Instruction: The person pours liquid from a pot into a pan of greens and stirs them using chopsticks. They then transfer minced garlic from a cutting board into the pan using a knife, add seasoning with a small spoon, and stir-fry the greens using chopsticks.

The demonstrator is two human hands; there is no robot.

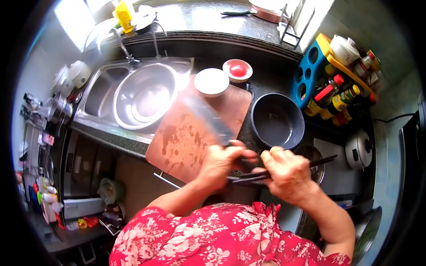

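My left hand (217, 165) is closed round the dark handle of a knife (211, 119). The blade is smeared by motion and points up and away over the wooden cutting board (179, 142), which has wet patches on it. Close beside it, my right hand (287, 172) is wrapped round a pair of dark chopsticks (323, 161), whose ends stick out on both sides of the fist. A white bowl (211, 82) stands on the board's far edge. Beyond it a second bowl (227, 66) holds something round and red (238, 68). The dark pot (277, 126) lies just past my right hand.
A steel basin (122, 104) sits in the double sink (95, 113) to the left. Sauce bottles (339, 102) stand by a blue rack (306, 75) at the right. A white lidded pot (358, 150) is further right, and a small knife (235, 13) lies on the back ledge.
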